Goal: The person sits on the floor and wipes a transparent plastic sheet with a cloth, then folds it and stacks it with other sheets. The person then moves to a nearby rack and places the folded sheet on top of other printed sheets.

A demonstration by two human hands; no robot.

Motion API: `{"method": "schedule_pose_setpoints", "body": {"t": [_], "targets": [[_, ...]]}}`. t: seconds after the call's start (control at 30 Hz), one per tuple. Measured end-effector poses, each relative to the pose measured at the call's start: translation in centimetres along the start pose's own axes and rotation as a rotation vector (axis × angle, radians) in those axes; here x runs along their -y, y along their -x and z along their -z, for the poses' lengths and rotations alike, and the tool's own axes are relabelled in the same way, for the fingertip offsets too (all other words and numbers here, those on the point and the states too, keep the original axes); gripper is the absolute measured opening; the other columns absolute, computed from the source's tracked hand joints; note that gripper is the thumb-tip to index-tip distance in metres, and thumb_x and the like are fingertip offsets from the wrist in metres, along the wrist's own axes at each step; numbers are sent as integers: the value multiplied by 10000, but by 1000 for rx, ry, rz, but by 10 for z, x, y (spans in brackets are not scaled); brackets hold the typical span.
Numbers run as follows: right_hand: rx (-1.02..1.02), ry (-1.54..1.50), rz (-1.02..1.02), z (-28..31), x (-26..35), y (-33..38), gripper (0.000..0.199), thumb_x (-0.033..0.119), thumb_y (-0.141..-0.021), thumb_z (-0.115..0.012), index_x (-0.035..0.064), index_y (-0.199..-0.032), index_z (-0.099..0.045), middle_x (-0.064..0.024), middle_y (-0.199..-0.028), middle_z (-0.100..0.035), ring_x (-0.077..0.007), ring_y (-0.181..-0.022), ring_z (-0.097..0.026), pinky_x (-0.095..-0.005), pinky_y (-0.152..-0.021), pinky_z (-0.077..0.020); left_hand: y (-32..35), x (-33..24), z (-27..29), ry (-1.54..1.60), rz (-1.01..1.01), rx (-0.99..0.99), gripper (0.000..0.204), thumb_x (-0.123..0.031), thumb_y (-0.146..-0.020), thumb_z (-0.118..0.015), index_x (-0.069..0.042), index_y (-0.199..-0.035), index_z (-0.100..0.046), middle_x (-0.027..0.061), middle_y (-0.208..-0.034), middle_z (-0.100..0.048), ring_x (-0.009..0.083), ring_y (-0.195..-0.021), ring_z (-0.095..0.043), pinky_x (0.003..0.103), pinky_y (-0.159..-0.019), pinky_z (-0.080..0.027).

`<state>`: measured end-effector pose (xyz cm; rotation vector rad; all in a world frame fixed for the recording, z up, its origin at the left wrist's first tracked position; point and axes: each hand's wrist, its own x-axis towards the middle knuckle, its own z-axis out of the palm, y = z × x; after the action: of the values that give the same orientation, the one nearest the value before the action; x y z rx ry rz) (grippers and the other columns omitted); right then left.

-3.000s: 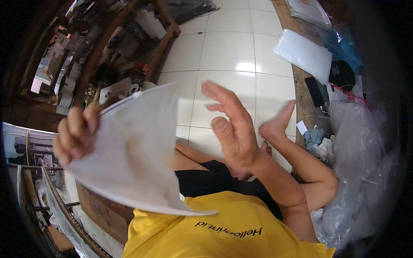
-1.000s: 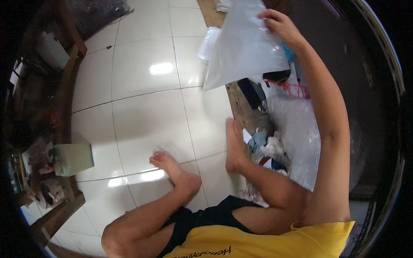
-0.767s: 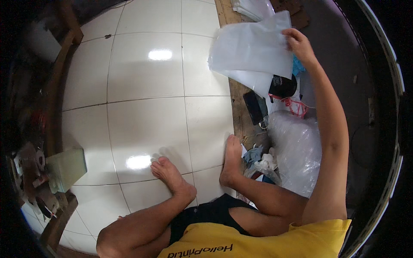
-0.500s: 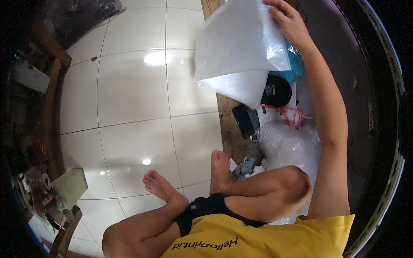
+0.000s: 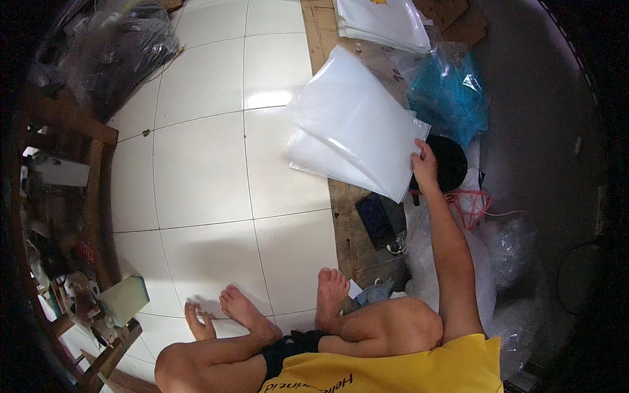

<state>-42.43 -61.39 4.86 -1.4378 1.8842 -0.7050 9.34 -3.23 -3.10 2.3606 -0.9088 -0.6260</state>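
Observation:
Out at the right, my right hand [image 5: 426,169] is closed on the edge of several milky, see-through plastic sheets [image 5: 357,124]. The sheets fan out leftward over the tiles and the wooden board, with their corners spread apart. Just past my left knee shows my left hand [image 5: 200,321], its fingers spread and nothing in them. A black cap [image 5: 451,160] lies beside the right hand, partly hidden by it. Below the sheets is a dark phone [image 5: 375,219].
A stack of white plastic packs [image 5: 383,23] lies farther up the board [image 5: 321,39]. Blue plastic [image 5: 452,92] and clear wrap [image 5: 514,252] fill the right side. On the left stand a wooden frame [image 5: 98,190], a pale green block [image 5: 124,300] and a dark wrapped bundle [image 5: 118,52].
My right hand has come nearer and lower with the plastic sheets, uncovering the white stack beyond. My left hand has come into view beside the left knee.

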Motion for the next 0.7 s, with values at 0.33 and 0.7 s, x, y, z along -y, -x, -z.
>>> {"method": "schedule_pose_setpoints", "body": {"t": [0.33,0.7], "targets": [[-160,376,233,1,-54,-22,549,75,-869,-613,93,-1411,-527,-237,-1325,-612,-374,-1221,-599,-417,-1044,-462,-27,-86,-16,-114,-147,280,350,-43,-910,-563,25,-1253,-571,249,-1439,-468,415,-1335,-468,454,-1107,-399],[24,550,224,-5,-22,-16,568,45,-889,-551,65,-1451,-474,-258,-1338,-574,-424,-1215,-569,-477,-1047,-447,-153,-193,58,-194,-386,383,252,-66,-924,-581,-2,-1161,-636,191,-1255,-640,361,-1207,-592,441,-1066,-433]]}}
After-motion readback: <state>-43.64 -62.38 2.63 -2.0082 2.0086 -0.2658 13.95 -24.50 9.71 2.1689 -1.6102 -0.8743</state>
